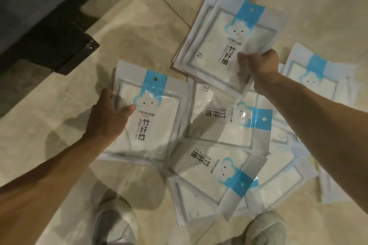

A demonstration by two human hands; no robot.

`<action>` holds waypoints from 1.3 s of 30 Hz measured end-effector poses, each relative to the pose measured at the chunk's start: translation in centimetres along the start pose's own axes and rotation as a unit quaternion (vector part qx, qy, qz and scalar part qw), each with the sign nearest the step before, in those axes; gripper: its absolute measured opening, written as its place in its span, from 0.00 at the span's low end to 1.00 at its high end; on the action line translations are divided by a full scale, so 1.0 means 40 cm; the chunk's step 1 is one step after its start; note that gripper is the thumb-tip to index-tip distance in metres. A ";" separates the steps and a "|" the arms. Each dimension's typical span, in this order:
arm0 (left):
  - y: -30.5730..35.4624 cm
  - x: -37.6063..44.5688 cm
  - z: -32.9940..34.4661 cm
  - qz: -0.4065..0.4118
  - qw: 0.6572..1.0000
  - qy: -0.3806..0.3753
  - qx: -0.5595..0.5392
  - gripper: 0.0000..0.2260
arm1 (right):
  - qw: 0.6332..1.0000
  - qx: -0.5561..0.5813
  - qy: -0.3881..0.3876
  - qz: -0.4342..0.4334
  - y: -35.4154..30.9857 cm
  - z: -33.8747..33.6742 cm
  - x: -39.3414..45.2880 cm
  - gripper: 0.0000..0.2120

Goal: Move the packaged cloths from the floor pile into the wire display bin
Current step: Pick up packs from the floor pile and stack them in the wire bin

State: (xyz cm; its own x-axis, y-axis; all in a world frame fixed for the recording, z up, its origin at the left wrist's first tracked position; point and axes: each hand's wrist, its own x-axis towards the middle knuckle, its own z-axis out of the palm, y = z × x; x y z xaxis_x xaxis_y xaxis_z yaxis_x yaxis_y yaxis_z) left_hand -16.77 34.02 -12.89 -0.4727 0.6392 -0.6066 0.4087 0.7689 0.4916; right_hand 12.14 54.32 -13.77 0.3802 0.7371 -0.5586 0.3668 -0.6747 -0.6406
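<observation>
Several white cloth packs with blue cloud labels lie scattered on the tiled floor [151,32]. My left hand [108,114] grips the left edge of one pack [153,121], thumb on top of it. My right hand [258,63] pinches the lower right edge of a small stack of packs [221,43], at the far side of the pile. More packs [225,123] overlap between and below my arms, and others [318,77] lie to the right. The wire display bin is not in view.
A dark fixture base [47,26] with a black corner stands at the upper left. My two shoes [115,223] [268,228] stand at the bottom edge, close to the nearest packs.
</observation>
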 end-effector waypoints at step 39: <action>0.837 -1.576 -1.530 0.099 0.882 0.013 -0.460 0.21 | 0.911 0.120 -0.365 -0.150 -1.280 -1.321 -1.561 0.18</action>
State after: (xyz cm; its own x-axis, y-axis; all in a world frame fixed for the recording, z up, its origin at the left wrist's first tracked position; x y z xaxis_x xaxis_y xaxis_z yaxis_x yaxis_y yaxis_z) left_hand -21.07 20.43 80.06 -0.4867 0.7525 -0.4437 -0.3152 0.3224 0.8926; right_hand 14.48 40.80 81.75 -0.4042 0.7759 -0.4843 0.1323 -0.4744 -0.8703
